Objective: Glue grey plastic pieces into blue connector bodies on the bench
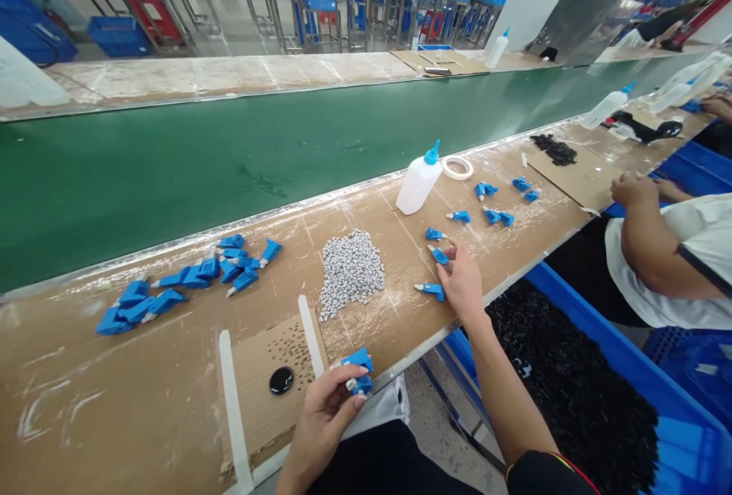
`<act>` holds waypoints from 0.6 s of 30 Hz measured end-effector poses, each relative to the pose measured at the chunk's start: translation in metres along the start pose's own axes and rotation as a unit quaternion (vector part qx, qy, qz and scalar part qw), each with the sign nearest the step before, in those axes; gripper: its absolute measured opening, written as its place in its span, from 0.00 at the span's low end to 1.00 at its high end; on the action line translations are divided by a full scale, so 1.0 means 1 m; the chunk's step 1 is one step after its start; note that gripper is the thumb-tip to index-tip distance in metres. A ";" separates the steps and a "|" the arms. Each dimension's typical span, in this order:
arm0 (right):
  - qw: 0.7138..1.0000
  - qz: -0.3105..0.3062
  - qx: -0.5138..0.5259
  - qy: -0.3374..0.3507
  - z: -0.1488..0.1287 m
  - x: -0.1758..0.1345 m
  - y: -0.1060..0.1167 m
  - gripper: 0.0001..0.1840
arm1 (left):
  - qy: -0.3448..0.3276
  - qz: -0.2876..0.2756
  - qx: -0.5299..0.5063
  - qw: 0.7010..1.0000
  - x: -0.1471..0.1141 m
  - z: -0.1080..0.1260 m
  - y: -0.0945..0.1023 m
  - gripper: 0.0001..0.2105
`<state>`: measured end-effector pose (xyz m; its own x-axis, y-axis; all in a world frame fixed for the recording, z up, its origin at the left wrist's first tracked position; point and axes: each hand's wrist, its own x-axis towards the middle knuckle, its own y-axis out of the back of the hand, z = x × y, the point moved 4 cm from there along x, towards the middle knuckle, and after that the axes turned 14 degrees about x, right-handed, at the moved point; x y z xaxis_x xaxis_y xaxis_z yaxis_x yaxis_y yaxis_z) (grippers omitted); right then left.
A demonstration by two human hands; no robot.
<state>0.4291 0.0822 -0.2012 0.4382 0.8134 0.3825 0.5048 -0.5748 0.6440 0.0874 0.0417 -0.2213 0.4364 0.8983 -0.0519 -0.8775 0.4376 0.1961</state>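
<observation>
My left hand (323,411) is closed on a couple of small blue plastic parts (359,360) with whitish tips, held just above the table's front edge. Farther right, my right hand (462,281) has its thumb and index finger around another blue plastic part (438,255) at the tabletop. One similar part (431,290) lies just in front of those fingers, and another (435,234) lies just beyond. A pile of small grey-white pieces (351,274) spreads between the hands. A black round dish (281,380) sits on taped cardboard (252,373) left of my left hand.
Blue parts (137,304) are heaped at the left. A white squeeze bottle (420,182) stands by a tape roll (457,168). Behind runs a green conveyor belt (229,167). A blue bin (680,419) of black pieces is below right, beside a seated co-worker (675,258).
</observation>
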 end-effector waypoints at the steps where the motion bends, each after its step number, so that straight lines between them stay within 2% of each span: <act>1: 0.999 -0.023 0.008 0.033 -0.001 -0.001 0.001 0.24 | -0.001 0.003 0.003 1.000 0.000 -0.001 0.000 0.13; 5: 0.988 -0.092 0.019 0.120 -0.006 -0.010 0.006 0.13 | 0.009 -0.009 0.016 1.000 0.000 0.000 0.000 0.14; 9: 0.978 -0.124 0.030 0.163 -0.008 -0.025 0.015 0.15 | 0.018 -0.018 0.016 1.000 0.002 0.005 0.001 0.14; 13: 0.976 -0.129 0.039 0.169 -0.005 -0.037 0.021 0.18 | 0.013 -0.023 0.012 1.000 0.003 0.006 0.001 0.13; 18: 0.979 -0.127 0.034 0.157 -0.004 -0.038 0.018 0.17 | 0.013 -0.027 0.005 1.000 0.003 0.004 0.000 0.13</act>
<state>0.4185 0.0416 -0.2017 0.0476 0.9115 0.4085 0.6210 -0.3473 0.7027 0.0894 0.0444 -0.2171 0.4769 0.8745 -0.0882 -0.8513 0.4845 0.2012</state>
